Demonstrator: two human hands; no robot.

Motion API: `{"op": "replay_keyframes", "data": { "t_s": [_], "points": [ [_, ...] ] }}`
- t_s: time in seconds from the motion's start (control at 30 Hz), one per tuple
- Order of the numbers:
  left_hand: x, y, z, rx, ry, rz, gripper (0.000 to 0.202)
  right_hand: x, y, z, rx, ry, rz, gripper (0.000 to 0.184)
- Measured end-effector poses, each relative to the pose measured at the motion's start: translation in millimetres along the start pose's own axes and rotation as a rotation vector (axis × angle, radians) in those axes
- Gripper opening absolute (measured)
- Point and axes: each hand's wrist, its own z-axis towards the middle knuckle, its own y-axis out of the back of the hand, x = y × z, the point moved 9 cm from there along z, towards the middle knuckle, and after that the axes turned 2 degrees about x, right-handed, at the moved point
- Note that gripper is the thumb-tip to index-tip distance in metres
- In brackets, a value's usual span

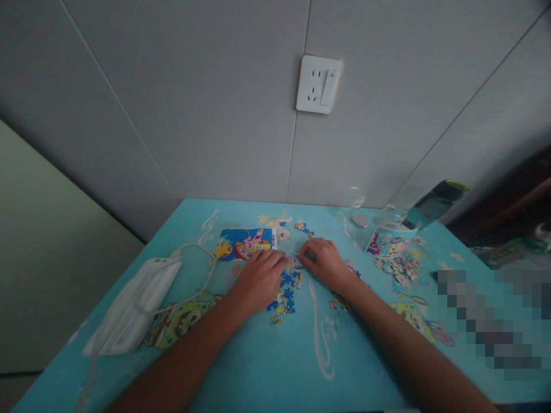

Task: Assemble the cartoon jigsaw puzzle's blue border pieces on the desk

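Observation:
My left hand [260,277] lies palm down on the blue table [258,367], fingers together and stretched toward a cluster of blue jigsaw pieces [287,291]. My right hand [323,261] rests just right of it, fingers curled down over small pieces, pinching at something I cannot make out. The two hands almost touch above the pieces. A printed picture card [246,242] lies just beyond my left hand.
A heap of loose puzzle pieces [401,269] lies at the right, by a tipped clear plastic jar [383,232] with a cartoon label. White face masks with a cord [138,301] sit at the left. A wall socket [319,84] is above; a dark bottle [437,201] stands at the back right.

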Motion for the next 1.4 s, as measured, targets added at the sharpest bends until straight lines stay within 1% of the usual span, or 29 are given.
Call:
{"op": "replay_keyframes", "data": {
  "t_s": [0.07,0.2,0.27,0.33,0.4,0.47,0.53,0.6,0.67,0.73,0.87,1.0,1.07,1.1,1.17,1.23,1.3,1.4],
  "points": [
    [-0.2,-0.4,-0.2,-0.002,-0.001,0.001,0.041,-3.1,1.6,0.6,-0.002,-0.021,0.034,0.008],
    [-0.7,-1.1,-0.9,-0.005,-0.007,0.003,0.044,-7.3,8.1,1.4,-0.043,-0.046,0.15,0.014],
    [-0.7,-2.0,-1.2,-0.005,-0.007,0.007,0.046,-4.5,6.0,1.5,-0.011,-0.025,0.203,0.015],
    [0.2,-3.3,-1.4,-0.009,0.0,0.01,0.049,-0.4,4.8,0.4,0.027,0.017,0.203,0.015],
    [1.8,-4.5,-1.8,-0.021,0.008,0.008,0.05,-2.8,10.9,-2.1,0.018,0.037,0.164,0.017],
    [3.7,-5.7,-2.3,-0.034,0.013,0.003,0.051,-15.9,23.4,-5.6,-0.021,0.013,0.129,0.019],
    [5.9,-6.4,-2.9,-0.046,0.021,0.006,0.052,-38.1,38.3,-10.2,-0.07,-0.05,0.112,0.021],
    [7.9,-6.8,-3.1,-0.05,0.032,0.018,0.053,-64.3,48.9,-15.2,-0.095,-0.15,0.089,0.022],
    [9.0,-7.0,-2.7,-0.045,0.044,0.029,0.054,-83.5,52.6,-19.1,-0.098,-0.222,0.066,0.024],
    [9.1,-6.8,-1.8,-0.039,0.052,0.033,0.054,-90.6,49.1,-20.2,-0.076,-0.236,0.056,0.024],
    [6.6,-5.5,0.7,-0.04,0.043,0.035,0.054,-81.4,35.6,-17.2,-0.026,-0.191,0.034,0.02],
    [4.1,-7.5,1.6,-0.033,0.014,0.05,0.053,-63.7,34.6,-15.4,-0.058,-0.171,-0.033,0.019],
    [5.1,-8.4,1.4,-0.041,0.015,0.045,0.054,-43.7,32.2,-14.9,-0.054,-0.093,-0.07,0.023],
    [5.6,-8.5,1.2,-0.049,0.013,0.036,0.054,-29.6,28.5,-15.0,-0.033,-0.022,-0.086,0.027],
    [5.9,-8.1,0.8,-0.067,0.004,0.016,0.053,-0.4,17.0,-17.6,0.042,0.136,-0.111,0.038],
    [5.6,-6.8,0.4,-0.082,-0.007,-0.002,0.051,17.1,8.4,-21.7,0.095,0.214,-0.134,0.044],
    [5.0,-5.1,0.0,-0.09,-0.014,-0.017,0.048,20.6,6.2,-24.8,0.118,0.222,-0.153,0.045],
    [3.5,-4.0,-0.5,-0.077,-0.027,-0.036,0.045,8.7,13.5,-26.8,0.126,0.18,-0.191,0.038]
  ]
}}
